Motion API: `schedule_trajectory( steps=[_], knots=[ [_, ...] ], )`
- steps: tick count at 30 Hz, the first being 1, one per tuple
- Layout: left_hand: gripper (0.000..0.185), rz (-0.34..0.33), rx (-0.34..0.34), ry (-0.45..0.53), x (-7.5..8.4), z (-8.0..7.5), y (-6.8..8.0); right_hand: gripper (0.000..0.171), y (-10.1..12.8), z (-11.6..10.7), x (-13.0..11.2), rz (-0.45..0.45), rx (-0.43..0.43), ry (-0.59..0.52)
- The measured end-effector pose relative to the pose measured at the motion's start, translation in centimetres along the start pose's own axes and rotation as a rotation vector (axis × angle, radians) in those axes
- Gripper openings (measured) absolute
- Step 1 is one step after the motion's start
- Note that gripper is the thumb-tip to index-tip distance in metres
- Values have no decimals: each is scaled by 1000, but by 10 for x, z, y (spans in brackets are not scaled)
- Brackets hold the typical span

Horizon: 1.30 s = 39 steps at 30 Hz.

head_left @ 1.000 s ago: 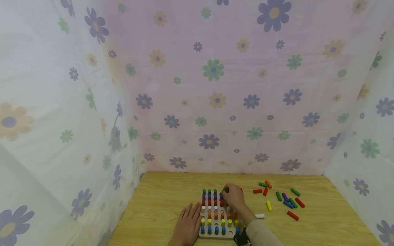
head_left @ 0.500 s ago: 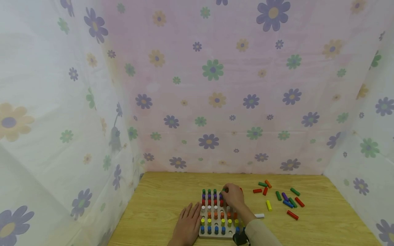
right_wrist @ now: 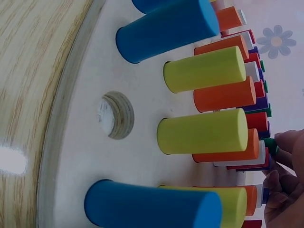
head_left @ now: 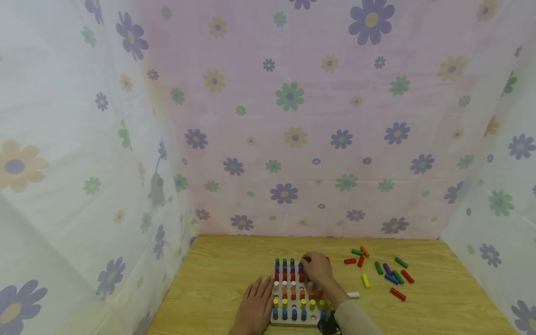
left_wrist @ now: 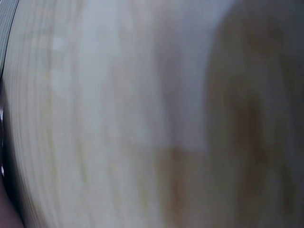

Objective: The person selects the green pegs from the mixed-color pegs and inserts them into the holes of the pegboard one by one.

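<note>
A pale wooden pegboard (head_left: 293,324) lies on the table with rows of coloured pegs upright in its holes. My left hand (head_left: 256,304) rests flat along the board's left edge, fingers spread slightly. At the far row my right hand (head_left: 319,270) reaches over the board. Its thumb and fingers pinch a green peg (right_wrist: 270,145), mostly covered by the fingertips in the right wrist view. Nearest that camera stand a blue peg (right_wrist: 159,205) and a yellow peg (right_wrist: 203,131), beside a bare hole (right_wrist: 116,115). The right forearm hides part of the board's right side.
Loose pegs lie scattered on the wooden table (head_left: 226,260) to the right, among them a yellow peg (head_left: 365,281), a red peg (head_left: 398,294) and a purple peg (head_left: 387,268). A white peg (head_left: 353,295) lies by the right forearm. Flowered cloth (head_left: 318,116) walls surround the table.
Both hands keep almost the same places. The bit of green peg that showed at the right fingertips earlier is now hidden in the head view.
</note>
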<state>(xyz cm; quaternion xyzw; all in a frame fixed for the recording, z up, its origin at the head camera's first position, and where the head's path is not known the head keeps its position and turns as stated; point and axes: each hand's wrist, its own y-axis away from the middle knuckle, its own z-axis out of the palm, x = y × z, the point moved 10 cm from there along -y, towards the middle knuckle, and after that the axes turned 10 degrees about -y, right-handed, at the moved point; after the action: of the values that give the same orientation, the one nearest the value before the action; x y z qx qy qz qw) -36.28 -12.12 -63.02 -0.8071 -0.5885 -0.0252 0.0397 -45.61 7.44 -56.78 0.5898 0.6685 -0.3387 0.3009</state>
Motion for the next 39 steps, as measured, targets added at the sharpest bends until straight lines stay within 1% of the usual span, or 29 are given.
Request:
schedule_trajectory(
  steps=[5, 13, 18, 25, 31, 36, 39],
  knots=[
    [58, -5, 3, 14, 0, 1, 0, 12, 1, 1, 1, 20, -8, 2],
    [59, 5, 34, 11, 1, -3, 0, 7, 3, -1, 1, 26, 19, -38],
    [57, 8, 63, 9, 2, -6, 1, 6, 2, -1, 0, 25, 26, -25],
    [58, -5, 55, 10, 0, -2, 0, 6, 3, -2, -5, 23, 25, 1],
    [56, 4, 95, -13, 1, -3, 0, 9, 3, -4, -8, 19, 30, 20],
    [55, 6, 112, -18, 0, -3, 1, 9, 3, -2, -5, 55, 31, 18],
    [55, 13, 127, -21, 0, -5, 2, 9, 3, -2, -5, 52, 36, 21]
  ],
)
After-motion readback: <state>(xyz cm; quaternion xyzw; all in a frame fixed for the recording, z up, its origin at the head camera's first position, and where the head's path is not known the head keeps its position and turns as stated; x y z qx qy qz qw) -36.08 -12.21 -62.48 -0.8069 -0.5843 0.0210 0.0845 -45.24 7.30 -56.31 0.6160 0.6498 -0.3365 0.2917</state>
